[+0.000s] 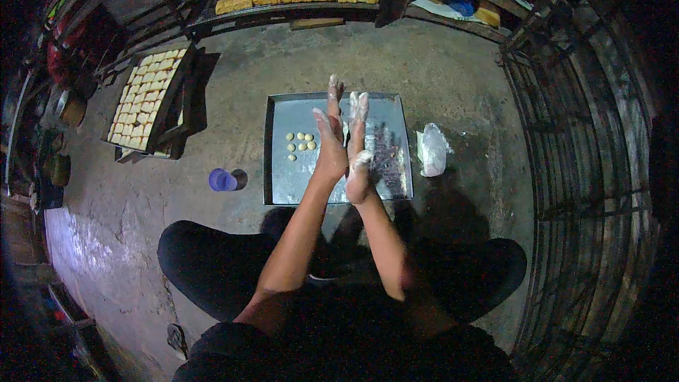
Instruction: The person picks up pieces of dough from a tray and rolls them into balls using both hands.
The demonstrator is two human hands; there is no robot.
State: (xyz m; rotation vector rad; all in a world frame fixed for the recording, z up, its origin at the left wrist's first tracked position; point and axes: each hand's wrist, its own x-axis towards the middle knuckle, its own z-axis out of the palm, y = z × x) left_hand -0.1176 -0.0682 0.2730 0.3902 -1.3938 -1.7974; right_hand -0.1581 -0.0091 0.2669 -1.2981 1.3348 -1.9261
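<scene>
My left hand [331, 143] and my right hand [359, 152] are raised side by side over a shallow metal tray [286, 110], palms turned toward each other, flour-dusted fingers stretched out. I cannot make out whether anything is between the palms. On the tray's left half lie several small pale dough rounds [305, 141]; its right half has darker smudges. A clear plastic bag of white powder [433, 148] rests on the concrete floor beside the tray's right edge. A blue-purple cup [221, 180] stands to the left of the tray.
Stacked trays of pale buns [147, 92] sit on the floor at the left. Racks hold golden baked bread [297, 1] at the back. Dark metal racks [566, 170] line the right side. My crossed legs [205, 255] are along the tray's near side.
</scene>
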